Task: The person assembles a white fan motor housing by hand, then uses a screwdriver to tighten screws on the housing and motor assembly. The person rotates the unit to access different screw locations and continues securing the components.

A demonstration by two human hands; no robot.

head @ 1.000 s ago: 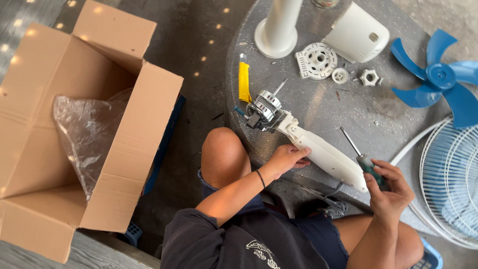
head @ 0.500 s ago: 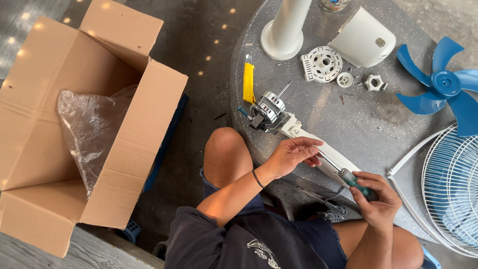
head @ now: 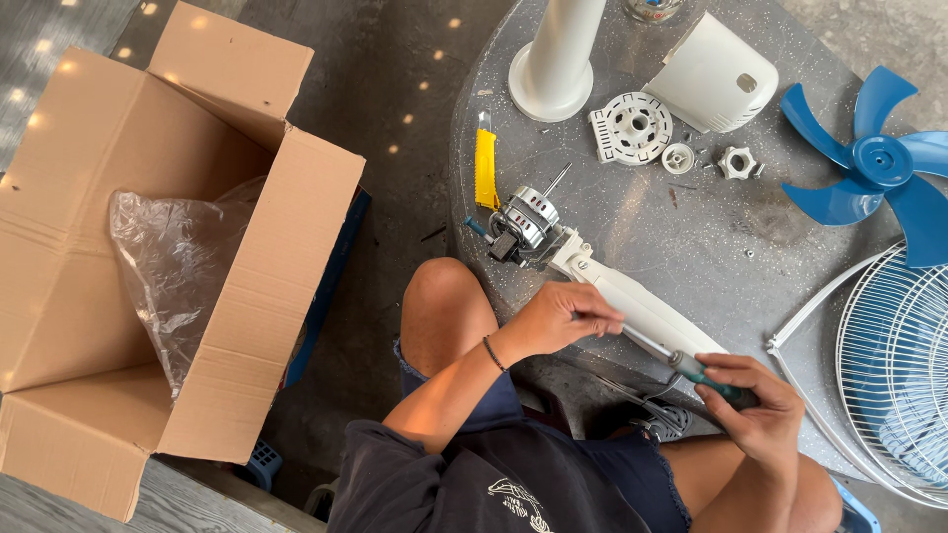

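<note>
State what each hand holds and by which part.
The right hand grips a screwdriver by its dark green handle. The left hand steadies the metal shaft near its tip, over the white fan neck.

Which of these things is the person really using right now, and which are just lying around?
In use:
- left hand steadying the white fan neck
- right hand holding the screwdriver
- fan motor on the neck's end

Lying about:
- blue fan blade
- wire guard
- white motor cover
- yellow knife
- cardboard box
</note>
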